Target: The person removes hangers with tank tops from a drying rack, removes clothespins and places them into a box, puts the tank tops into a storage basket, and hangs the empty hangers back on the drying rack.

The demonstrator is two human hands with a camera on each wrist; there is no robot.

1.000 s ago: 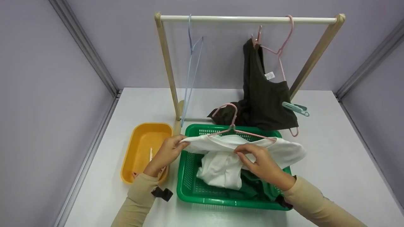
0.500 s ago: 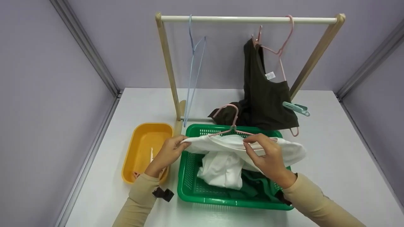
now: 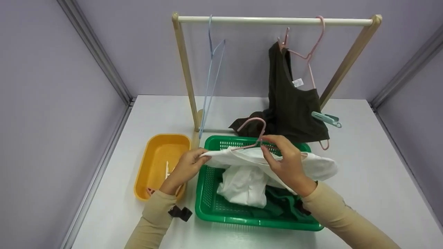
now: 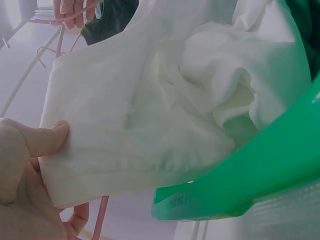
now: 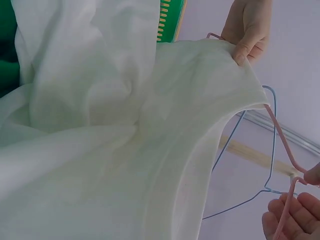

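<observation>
A white top (image 3: 221, 159) is spread over a pink clothes hanger (image 3: 264, 126), above a green basket (image 3: 256, 223). At the top's left shoulder end my left hand (image 3: 187, 166) pinches the fabric, thumb on the near side, as the left wrist view shows. My right hand (image 3: 287, 160) holds the hanger at its neck, just below the hook. In the right wrist view the thumb and curled fingers of the right hand (image 5: 295, 212) lie round the pink hanger. Part of the hanger is hidden inside the top.
Behind stands a rack with a white bar (image 3: 259, 20). From it hang a blue hanger (image 3: 208, 86) and a dark garment (image 3: 294, 110) with a green clip (image 3: 325, 118). A yellow tray (image 3: 161, 152) holds clothespins at left. Bunched white cloth (image 3: 242, 186) lies in the basket.
My right hand has moved from the top's neckline up to the hanger's neck and taken hold there. The hook has tilted slightly right. My left hand keeps its pinch.
</observation>
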